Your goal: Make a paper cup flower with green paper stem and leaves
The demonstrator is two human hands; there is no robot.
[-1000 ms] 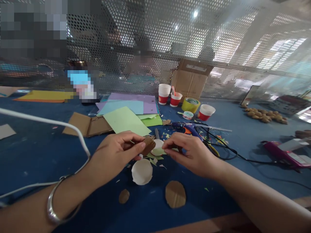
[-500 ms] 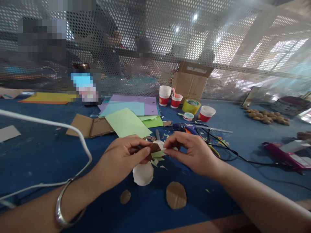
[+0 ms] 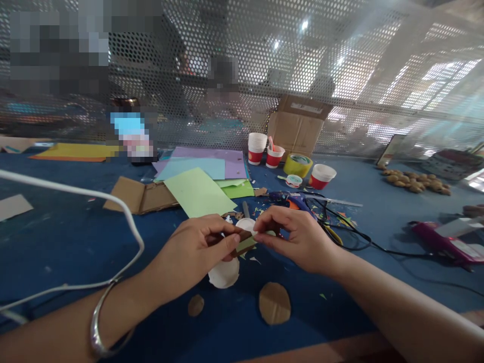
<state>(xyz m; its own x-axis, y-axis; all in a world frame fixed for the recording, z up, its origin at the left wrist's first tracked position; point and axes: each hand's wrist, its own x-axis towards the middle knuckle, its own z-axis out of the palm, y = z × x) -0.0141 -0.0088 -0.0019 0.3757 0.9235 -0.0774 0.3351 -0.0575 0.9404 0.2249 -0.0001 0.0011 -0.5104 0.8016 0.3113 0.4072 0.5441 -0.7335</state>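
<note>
My left hand pinches a small brown cardboard piece between thumb and fingers. A light green paper strip lies against that cardboard, and my right hand has its other end between thumb and fingertips. Below the left fingers sits a white round piece, partly covered by the hand. Another white round piece shows behind the fingertips. Closer to me lie a larger cardboard disc and a smaller one.
Coloured paper sheets and folded cardboard lie beyond my hands. Red-and-white paper cups and yellow tape stand at the back. A blue glue gun trails a black cable. A white cable crosses the left side.
The green strip now lies along the brown cardboard, which has tilted so that it shows on both sides of the strip. My left hand has shifted slightly right.
</note>
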